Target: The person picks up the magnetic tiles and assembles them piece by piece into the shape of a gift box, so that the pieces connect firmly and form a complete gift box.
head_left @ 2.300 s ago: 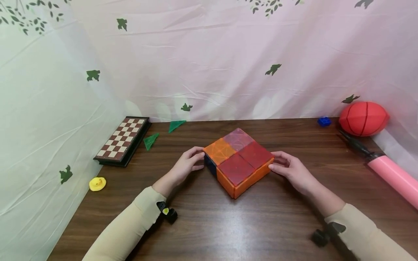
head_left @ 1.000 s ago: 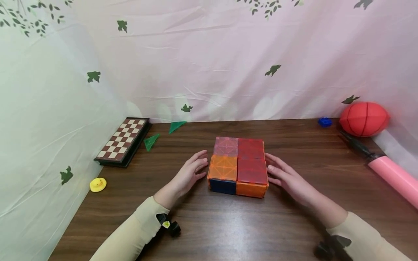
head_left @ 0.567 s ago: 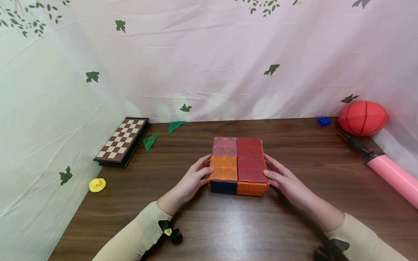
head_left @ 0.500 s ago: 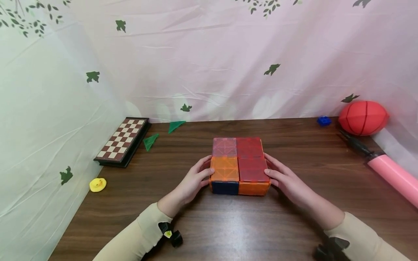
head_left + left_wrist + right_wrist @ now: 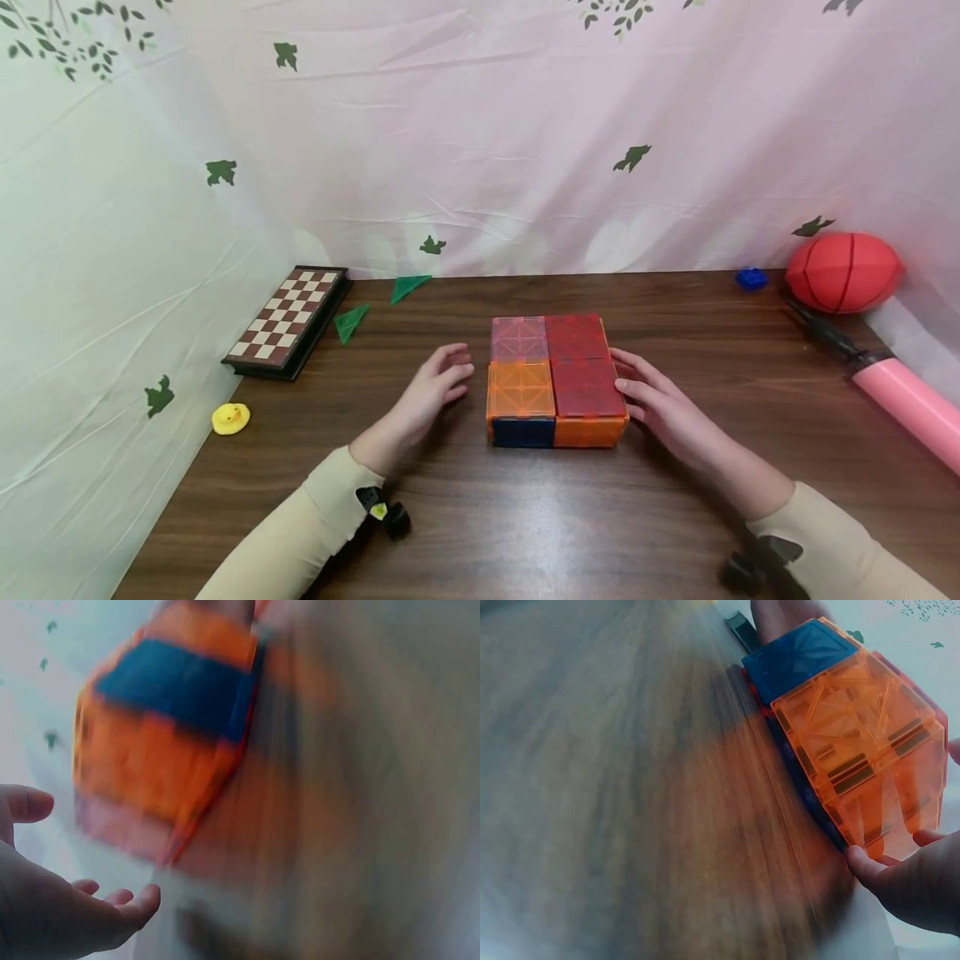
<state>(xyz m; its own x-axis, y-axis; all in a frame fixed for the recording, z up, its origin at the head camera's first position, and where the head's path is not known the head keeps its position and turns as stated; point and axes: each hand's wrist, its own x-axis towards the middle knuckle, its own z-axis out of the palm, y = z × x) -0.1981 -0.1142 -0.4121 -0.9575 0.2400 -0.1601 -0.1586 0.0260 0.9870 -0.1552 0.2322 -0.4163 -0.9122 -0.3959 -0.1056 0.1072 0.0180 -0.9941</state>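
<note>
A dark wood-grain tabletop (image 5: 525,533) fills the lower part of the head view, backed and flanked by a pale sheet (image 5: 480,142) printed with green leaves. At the centre of the tabletop lies a flat block of magnetic tiles (image 5: 557,379), two by two on top: pink at the far left, orange at the near left, red over both right quarters; its near face shows a blue panel on the left and an orange panel on the right. At the right edge a pink pump (image 5: 900,400) lies diagonally, with a red ball (image 5: 843,272) just behind it and a small blue brick (image 5: 751,278) to the ball's left. At the far left rests a folded chessboard (image 5: 288,321), with two green triangle tiles (image 5: 351,322) beside it and a yellow duck (image 5: 229,417) nearer the front edge. The right hand (image 5: 660,408) rests with straight, spread fingers against the right side of the block, fingertips touching the red quarter's edge; the right wrist view shows the fingertips (image 5: 870,866) against the orange panel. The left hand (image 5: 431,392) lies just beside the left side of the block, apart from it, fingers loosely curled and holding nothing; the left wrist view, heavily blurred, shows the open palm (image 5: 45,907) near the block. Both sleeves are beige.
</note>
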